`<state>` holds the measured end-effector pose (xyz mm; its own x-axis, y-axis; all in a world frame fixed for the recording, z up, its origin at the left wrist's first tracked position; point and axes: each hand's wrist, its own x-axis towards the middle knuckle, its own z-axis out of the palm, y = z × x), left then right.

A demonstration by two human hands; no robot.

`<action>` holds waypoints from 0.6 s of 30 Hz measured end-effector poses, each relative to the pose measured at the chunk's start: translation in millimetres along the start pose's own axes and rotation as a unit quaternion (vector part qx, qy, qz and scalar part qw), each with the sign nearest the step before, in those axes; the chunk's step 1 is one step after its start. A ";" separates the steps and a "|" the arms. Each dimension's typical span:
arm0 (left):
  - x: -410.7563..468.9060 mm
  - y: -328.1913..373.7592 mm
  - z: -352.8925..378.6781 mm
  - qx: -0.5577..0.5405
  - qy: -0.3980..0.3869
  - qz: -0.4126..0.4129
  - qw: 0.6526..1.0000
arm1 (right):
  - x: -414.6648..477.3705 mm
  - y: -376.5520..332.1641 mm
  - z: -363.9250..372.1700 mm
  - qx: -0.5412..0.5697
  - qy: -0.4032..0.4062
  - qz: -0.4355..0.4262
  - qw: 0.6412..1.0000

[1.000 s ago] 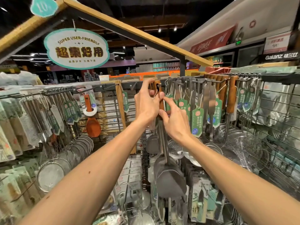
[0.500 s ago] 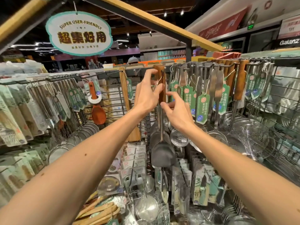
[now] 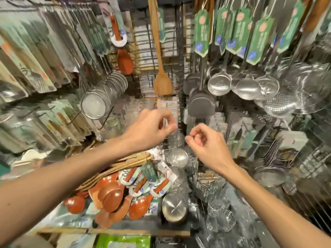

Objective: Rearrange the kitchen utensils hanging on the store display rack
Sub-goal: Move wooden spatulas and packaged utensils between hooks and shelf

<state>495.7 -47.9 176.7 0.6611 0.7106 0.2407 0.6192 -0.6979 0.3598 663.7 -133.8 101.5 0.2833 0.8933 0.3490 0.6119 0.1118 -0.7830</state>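
Observation:
My left hand (image 3: 152, 129) is low in front of the rack, thumb and forefinger pinched together near a thin blurred wire; whether it grips that wire I cannot tell. My right hand (image 3: 206, 142) is beside it, fingers curled in with nothing visible in them. Just below and between the hands hang small round steel strainers (image 3: 177, 157). Above them a dark grey spatula (image 3: 201, 104) hangs on the wire rack (image 3: 180, 51), with a wooden spatula (image 3: 162, 83) to its left and steel skimmers and ladles (image 3: 219, 84) with green tags (image 3: 201, 31) to its right.
Red-brown wooden spoons (image 3: 111, 196) and wooden turners (image 3: 125, 163) lie heaped in the bin below my left arm. Mesh sieves (image 3: 95, 104) and packaged utensils (image 3: 35, 74) hang at the left. Glass and wire items (image 3: 218, 212) fill the lower right, and forks (image 3: 275, 153) hang at the right.
Both hands have let go of the top hooks and dropped to the lower part of the rack. The view has tilted down, and the grey spatula now hangs above the hands.

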 end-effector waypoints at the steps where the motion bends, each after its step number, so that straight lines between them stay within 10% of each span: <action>1: -19.1 -12.5 12.5 0.005 -0.032 -0.009 0.999 | -13.1 8.0 17.9 0.001 -0.018 0.027 0.999; 8: -118.5 -123.2 90.3 -0.068 -0.141 -0.154 0.976 | -74.4 38.0 135.4 0.030 -0.160 0.209 0.964; 18: -127.8 -311.0 155.1 -0.029 -0.094 -0.270 0.958 | -39.9 46.2 282.8 0.094 -0.169 0.347 0.918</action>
<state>284.4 64.6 -105.8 0.3196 0.9340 -0.1594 0.8716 -0.2239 0.4361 471.9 -41.1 -94.2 0.2926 0.8577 -0.4227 0.2238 -0.4912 -0.8418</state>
